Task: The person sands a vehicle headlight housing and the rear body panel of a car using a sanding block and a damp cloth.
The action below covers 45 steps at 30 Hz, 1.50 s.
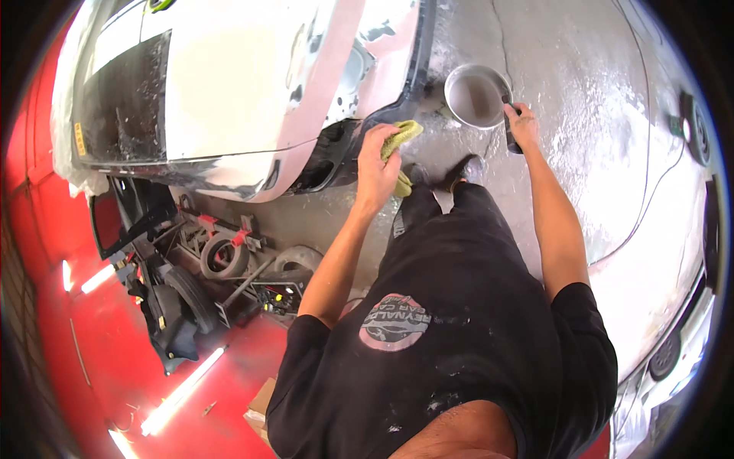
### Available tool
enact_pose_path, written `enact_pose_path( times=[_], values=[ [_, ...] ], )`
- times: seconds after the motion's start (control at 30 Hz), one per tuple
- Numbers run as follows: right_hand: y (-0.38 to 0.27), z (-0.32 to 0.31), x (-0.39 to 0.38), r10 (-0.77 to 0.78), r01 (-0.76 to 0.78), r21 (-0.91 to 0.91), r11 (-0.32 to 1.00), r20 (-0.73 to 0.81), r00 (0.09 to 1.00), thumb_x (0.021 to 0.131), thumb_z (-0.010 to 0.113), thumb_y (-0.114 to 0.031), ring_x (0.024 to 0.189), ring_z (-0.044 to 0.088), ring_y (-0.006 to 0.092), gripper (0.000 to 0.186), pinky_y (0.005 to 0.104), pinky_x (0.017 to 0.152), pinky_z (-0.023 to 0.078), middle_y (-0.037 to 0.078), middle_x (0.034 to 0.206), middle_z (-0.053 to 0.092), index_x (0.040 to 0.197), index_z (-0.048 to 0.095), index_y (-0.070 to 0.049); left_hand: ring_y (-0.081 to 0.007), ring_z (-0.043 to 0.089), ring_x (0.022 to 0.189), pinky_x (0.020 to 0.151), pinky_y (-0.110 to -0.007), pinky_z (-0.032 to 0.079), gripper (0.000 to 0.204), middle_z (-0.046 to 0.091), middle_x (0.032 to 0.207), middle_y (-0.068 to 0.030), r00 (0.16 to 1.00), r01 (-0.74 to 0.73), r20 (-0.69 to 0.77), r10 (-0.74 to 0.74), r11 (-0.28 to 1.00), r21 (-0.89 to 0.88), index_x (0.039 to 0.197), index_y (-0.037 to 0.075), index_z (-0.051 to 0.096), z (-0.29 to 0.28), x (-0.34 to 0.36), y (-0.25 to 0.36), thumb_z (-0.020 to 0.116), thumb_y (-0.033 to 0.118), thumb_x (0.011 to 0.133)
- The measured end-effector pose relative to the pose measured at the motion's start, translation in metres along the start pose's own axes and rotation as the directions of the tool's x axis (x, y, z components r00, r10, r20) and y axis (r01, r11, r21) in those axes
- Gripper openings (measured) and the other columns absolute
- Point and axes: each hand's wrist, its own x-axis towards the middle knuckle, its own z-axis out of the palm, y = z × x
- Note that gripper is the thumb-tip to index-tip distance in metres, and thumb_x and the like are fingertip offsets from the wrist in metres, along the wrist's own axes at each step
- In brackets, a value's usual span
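Note:
My left hand (pixel 375 170) grips a yellow-green cloth (pixel 404 133), part of which hangs below my fingers beside a white car body (pixel 222 84) with dark, patchy areas along its lower edge. My right hand (pixel 523 127) is closed on a black elongated object (pixel 513 144), held at the right rim of a round metal container (pixel 453 84) with murky grey liquid in it; whether the object touches the rim I cannot tell. My shoes (pixel 468 167) show on the wet grey floor just below the container.
Loose tyres (pixel 222 255), metal frames and dark car parts lie at the lower left, near a red wall (pixel 69 336) with tube lights. A cable (pixel 648 168) runs over the floor (pixel 566 69) at the right, where another white vehicle's wheel (pixel 664 359) shows.

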Motion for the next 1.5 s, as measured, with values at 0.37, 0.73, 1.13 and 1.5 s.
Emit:
enact_pose_path(
  times=[0.37, 0.73, 1.13, 1.5],
  values=[
    [-0.206, -0.046, -0.124, -0.599, 0.369, 0.531, 0.763, 0.365, 0.713, 0.093, 0.077, -0.048, 0.151, 0.043, 0.0316, 0.083, 0.0428, 0.121, 0.038, 0.018, 0.161, 0.047, 0.159, 0.046, -0.008, -0.0176, 0.067, 0.102, 0.084, -0.034, 0.057, 0.042, 0.068, 0.116, -0.009, 0.836, 0.516, 0.342, -0.43, 0.402, -0.756, 0.133, 0.003, 0.061, 0.049, 0.04, -0.025, 0.07, 0.006, 0.092],
    [-0.21, -0.059, -0.161, -0.562, 0.492, 0.307, 0.815, 0.205, 0.801, 0.076, 0.085, -0.012, 0.12, 0.065, 0.0266, 0.079, 0.0378, 0.104, 0.05, 0.015, 0.128, 0.068, 0.149, 0.054, -0.007, -0.0207, 0.066, 0.099, 0.088, -0.038, 0.055, 0.047, 0.066, 0.114, -0.0071, 0.875, 0.445, 0.451, -0.176, 0.657, -0.608, 0.136, 0.003, 0.057, 0.067, 0.047, -0.004, 0.074, 0.022, 0.097],
    [-0.245, -0.11, -0.137, -0.37, 0.053, 0.424, 0.904, 0.717, 0.59, 0.081, 0.077, -0.02, 0.077, 0.056, 0.0112, 0.041, 0.0269, 0.061, 0.045, -0.002, 0.095, 0.061, 0.116, 0.064, -0.003, -0.0427, 0.067, 0.093, 0.083, -0.05, 0.054, 0.042, 0.063, 0.104, -0.0196, 0.978, -0.179, -0.131, 0.16, 0.973, -0.149, 0.118, 0.005, 0.066, 0.041, 0.036, 0.047, 0.074, 0.039, 0.094],
    [-0.167, -0.06, 0.003, -0.696, 0.666, 0.288, 0.689, 0.519, 0.496, 0.094, 0.057, -0.019, 0.092, 0.071, 0.0468, 0.026, 0.0538, 0.079, 0.054, 0.026, 0.1, 0.074, 0.106, 0.065, 0.002, -0.0497, 0.066, 0.09, 0.078, -0.055, 0.049, 0.037, 0.068, 0.088, -0.03, 0.908, 0.327, -0.236, -0.346, 0.938, -0.117, 0.089, -0.004, 0.062, 0.161, 0.117, 0.035, 0.056, 0.031, 0.098]
  ],
)
